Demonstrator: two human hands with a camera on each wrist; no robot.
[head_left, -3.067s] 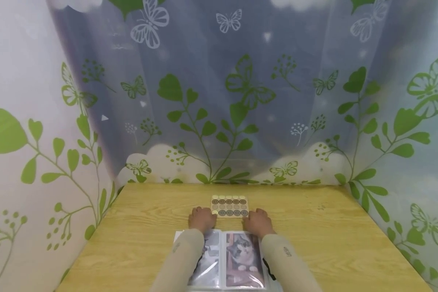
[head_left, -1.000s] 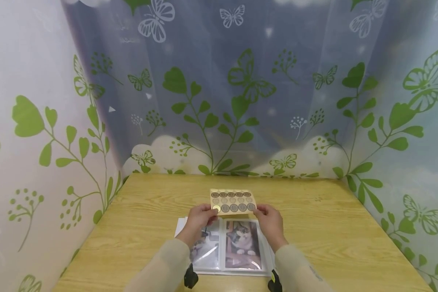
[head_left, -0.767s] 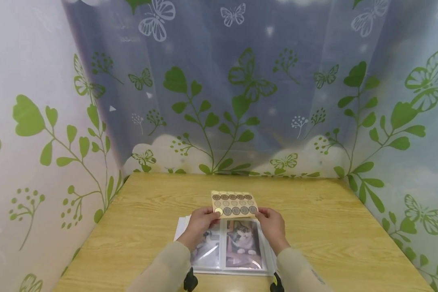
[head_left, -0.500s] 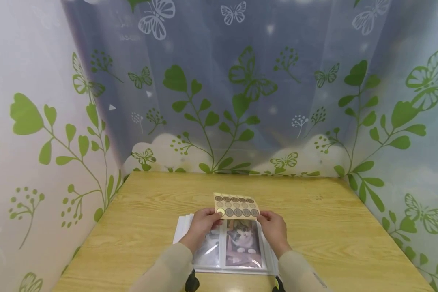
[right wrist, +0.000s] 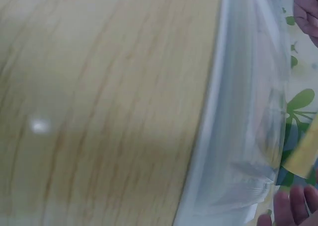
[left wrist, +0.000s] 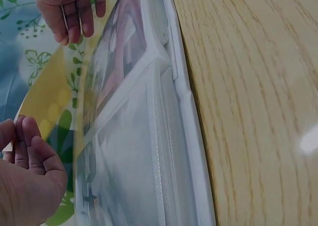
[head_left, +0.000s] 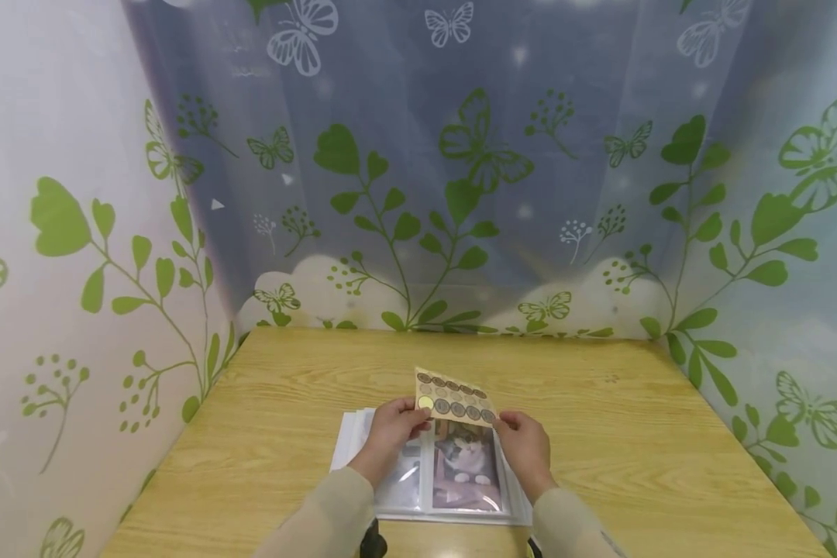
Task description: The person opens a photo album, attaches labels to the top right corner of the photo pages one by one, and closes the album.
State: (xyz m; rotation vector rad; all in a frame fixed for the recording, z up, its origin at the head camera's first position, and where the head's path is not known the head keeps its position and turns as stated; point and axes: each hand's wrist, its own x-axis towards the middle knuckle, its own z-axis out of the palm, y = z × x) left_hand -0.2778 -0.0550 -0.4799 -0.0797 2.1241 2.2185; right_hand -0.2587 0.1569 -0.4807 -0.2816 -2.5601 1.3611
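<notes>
Both hands hold a pale yellow sheet of round stickers [head_left: 455, 397] above an open photo album [head_left: 425, 514]. Rows of brown and grey discs cover the sheet; its near left spot is bare bright yellow. The left hand [head_left: 393, 434] pinches the near left corner, thumb on top beside that spot. At the near right corner, the right hand [head_left: 525, 447] has its thumb and fingertips on the edge. The sheet slants, right side nearer the person. In the left wrist view, the sheet [left wrist: 47, 94] spans between both hands. The album's right page shows a cat photo [head_left: 467, 469].
The album lies on a wood-grain table [head_left: 635, 449], near its front. Behind and beside the table hangs a curtain [head_left: 418, 194] printed with butterflies and green leaves. Clear plastic sleeves [left wrist: 124, 171] fill the album pages and reflect light.
Earlier the sheet lay on the table beyond the album, hands at its near corners. Both hands have lifted it and drawn it nearer. Over the last second it has turned, its right side dropping toward the person.
</notes>
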